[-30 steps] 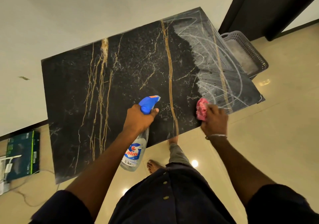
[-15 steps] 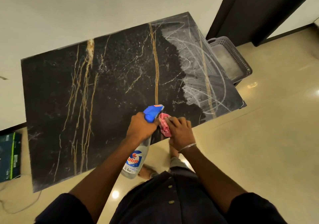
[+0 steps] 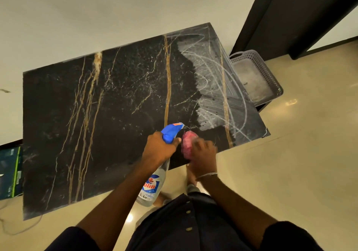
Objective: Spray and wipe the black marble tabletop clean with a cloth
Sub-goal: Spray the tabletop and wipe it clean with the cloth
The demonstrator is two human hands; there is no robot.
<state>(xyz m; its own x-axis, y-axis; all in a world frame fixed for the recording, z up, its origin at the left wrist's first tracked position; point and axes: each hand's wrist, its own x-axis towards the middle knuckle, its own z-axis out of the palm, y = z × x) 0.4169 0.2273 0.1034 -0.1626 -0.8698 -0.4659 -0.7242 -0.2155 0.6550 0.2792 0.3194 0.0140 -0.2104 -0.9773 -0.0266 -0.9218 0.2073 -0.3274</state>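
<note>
Since a second ago, the pink cloth has been slid left, away from the white streaks. It is held on the black marble tabletop near its lower edge by the blurred right hand. Just beside it, the spray bottle is gripped by the left hand. The streaks at the right are not yet wiped off, so much work seems left.

A home room: a marble table against a plain wall, glossy tiled floor, laundry basket.
</note>
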